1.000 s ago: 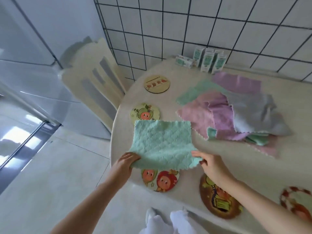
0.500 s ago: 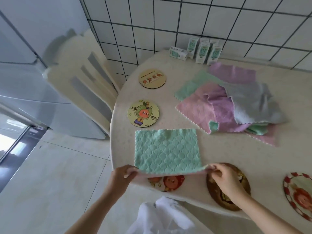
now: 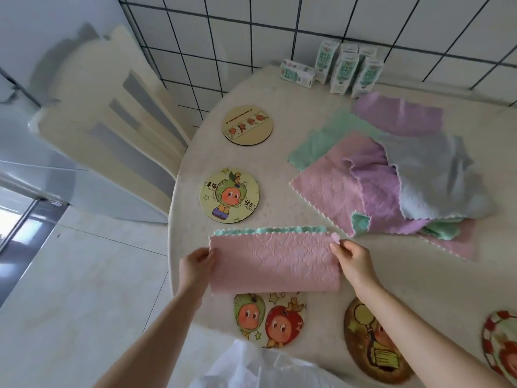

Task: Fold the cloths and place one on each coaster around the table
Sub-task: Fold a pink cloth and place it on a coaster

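Observation:
A cloth (image 3: 272, 261), green on one side and pink on the other, lies folded in half on the table near its front edge, pink side up, a green strip showing along its far edge. My left hand (image 3: 195, 266) pinches its far left corner and my right hand (image 3: 354, 261) pinches its far right corner. Round picture coasters lie along the table edge: a two-fruit coaster (image 3: 270, 320) just below the cloth, a brown coaster (image 3: 375, 343), a red-rimmed coaster (image 3: 503, 345), a green-fruit coaster (image 3: 229, 195) and a pale wooden coaster (image 3: 247, 125). A pile of cloths (image 3: 391, 175) lies unfolded at the right.
The round speckled table (image 3: 293, 88) stands against a tiled wall. Several small cartons (image 3: 338, 68) stand at its back. A cream chair (image 3: 112, 119) is tucked in at the left. White fabric (image 3: 251, 368) shows at the bottom edge.
Both hands have carried the cloth's near edge over to its far edge, folding it in half; the green face is now covered and the pink face is up.

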A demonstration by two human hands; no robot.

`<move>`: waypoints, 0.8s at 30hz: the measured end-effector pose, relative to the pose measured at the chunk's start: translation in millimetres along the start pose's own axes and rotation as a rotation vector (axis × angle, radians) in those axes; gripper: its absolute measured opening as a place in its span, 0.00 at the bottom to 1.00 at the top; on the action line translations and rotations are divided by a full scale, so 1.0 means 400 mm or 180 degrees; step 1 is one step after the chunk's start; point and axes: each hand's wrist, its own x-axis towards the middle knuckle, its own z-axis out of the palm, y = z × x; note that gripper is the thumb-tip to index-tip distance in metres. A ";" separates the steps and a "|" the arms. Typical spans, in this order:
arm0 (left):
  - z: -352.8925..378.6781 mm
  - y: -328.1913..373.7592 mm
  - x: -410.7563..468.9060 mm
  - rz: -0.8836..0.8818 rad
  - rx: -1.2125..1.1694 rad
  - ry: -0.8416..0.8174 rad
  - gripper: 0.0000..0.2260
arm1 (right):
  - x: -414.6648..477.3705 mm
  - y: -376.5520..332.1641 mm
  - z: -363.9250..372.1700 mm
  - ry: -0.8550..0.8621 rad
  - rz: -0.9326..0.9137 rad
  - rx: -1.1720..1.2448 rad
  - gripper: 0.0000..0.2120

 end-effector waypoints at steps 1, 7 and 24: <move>0.007 0.002 0.010 0.0002 0.0031 0.0011 0.10 | 0.012 0.004 0.002 0.0015 0.0027 -0.0018 0.14; 0.024 -0.013 0.049 -0.0039 0.0258 0.0156 0.10 | 0.050 0.012 0.012 -0.0051 -0.0076 -0.0316 0.16; 0.040 0.005 0.069 0.0020 0.0608 0.0377 0.09 | 0.093 -0.009 0.030 0.0040 0.0156 -0.0682 0.18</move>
